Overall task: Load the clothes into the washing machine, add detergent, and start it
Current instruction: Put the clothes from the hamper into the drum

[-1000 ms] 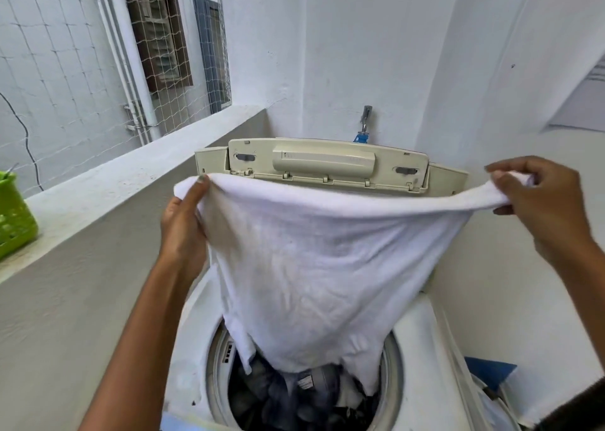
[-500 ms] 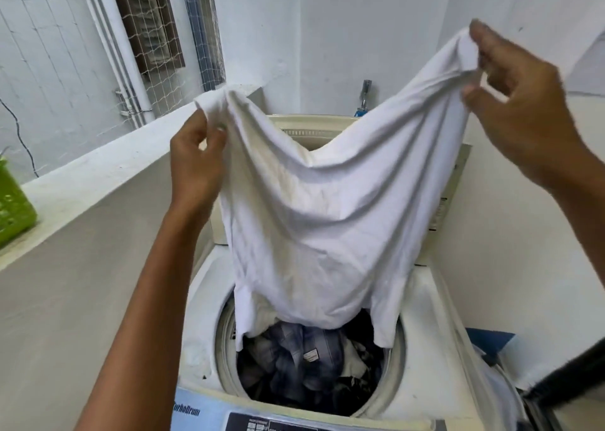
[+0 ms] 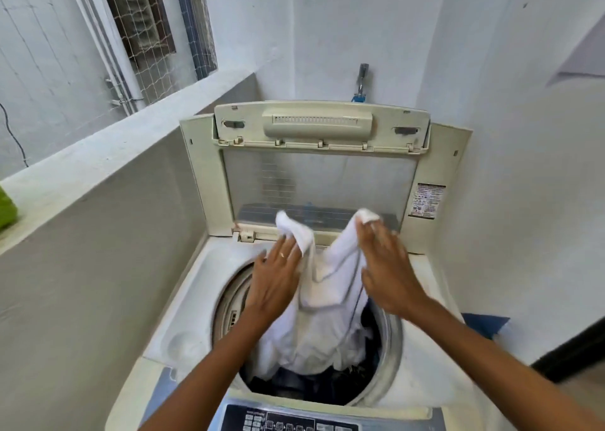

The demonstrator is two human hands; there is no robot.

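Note:
A white top-loading washing machine (image 3: 193, 303) stands in front of me with its lid (image 3: 317, 129) folded up against the back. Both hands lower a white garment (image 3: 327, 319) into the drum. My left hand (image 3: 275, 276) pinches one upper corner and my right hand (image 3: 388, 267) pinches the other. Both corners stick up above my fingers. The garment's lower part lies on dark clothes (image 3: 314, 381) inside the drum. The control panel (image 3: 294, 422) runs along the near edge.
A grey parapet wall with a white ledge (image 3: 98, 165) runs along the left, with a green basket (image 3: 6, 208) on it. A tap (image 3: 361, 76) sticks out of the wall behind the lid. A blue object (image 3: 484, 324) lies to the machine's right.
Both hands came down from head height and closer together, bringing the spread garment into the drum. My view tilted down, so the lid and control panel now show.

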